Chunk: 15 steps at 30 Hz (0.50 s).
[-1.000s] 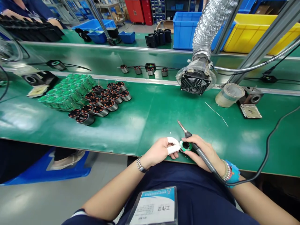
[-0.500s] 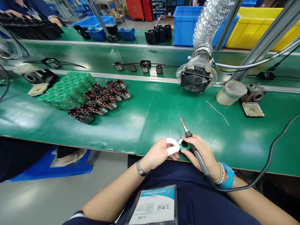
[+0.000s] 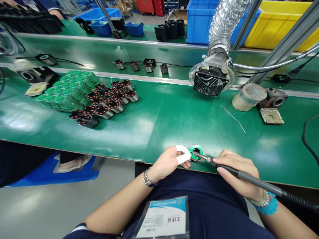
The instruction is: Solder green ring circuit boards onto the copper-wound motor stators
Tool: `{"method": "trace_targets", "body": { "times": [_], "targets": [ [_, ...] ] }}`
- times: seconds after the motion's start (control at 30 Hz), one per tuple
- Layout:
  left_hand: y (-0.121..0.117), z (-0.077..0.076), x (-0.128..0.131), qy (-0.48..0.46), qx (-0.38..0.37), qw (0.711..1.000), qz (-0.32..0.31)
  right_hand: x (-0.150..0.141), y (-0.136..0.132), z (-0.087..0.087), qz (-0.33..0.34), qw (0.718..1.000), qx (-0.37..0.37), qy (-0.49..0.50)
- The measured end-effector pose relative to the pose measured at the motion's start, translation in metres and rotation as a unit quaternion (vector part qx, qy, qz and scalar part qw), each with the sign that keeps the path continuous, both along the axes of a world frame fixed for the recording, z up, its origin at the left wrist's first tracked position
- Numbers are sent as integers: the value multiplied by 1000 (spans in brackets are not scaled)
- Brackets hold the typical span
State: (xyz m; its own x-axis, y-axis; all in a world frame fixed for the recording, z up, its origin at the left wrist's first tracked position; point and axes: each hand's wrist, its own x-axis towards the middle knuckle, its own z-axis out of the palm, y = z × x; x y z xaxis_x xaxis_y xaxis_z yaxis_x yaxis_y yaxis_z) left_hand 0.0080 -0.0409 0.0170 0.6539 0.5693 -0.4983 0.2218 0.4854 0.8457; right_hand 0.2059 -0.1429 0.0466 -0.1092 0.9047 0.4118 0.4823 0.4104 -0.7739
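A round circuit board (image 3: 196,153) sits between the left hand (image 3: 170,161) and right hand (image 3: 236,172); motor stators (image 3: 109,99) stand beyond the left, an extractor fan (image 3: 208,83) beyond the right.

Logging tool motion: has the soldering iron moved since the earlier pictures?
Yes. Against the fume extractor fan, the soldering iron has swung: its tip, earlier pointing away, now lies low over the green ring circuit board, handle running rightward.

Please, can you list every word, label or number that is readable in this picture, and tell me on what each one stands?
"工作证" (work ID), on the ID badge at the person's chest.
Smaller lines on that badge: too small and blurred to read.
Markings on the green circuit board: too small to read.
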Motion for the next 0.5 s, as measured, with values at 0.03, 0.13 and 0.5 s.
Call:
{"method": "trace_targets", "body": {
  "times": [0.03,0.13,0.5],
  "targets": [
    [0,0,0,-2,-1,1000,1,0,-1,0,0,1000,-13,7],
    [0,-2,-1,-10,-1,1000,5,-2,-1,-1,-5,1000,-28,11],
    [-1,-2,-2,-21,4,1000,12,-2,1,2,-1,999,-35,12]
  ]
}}
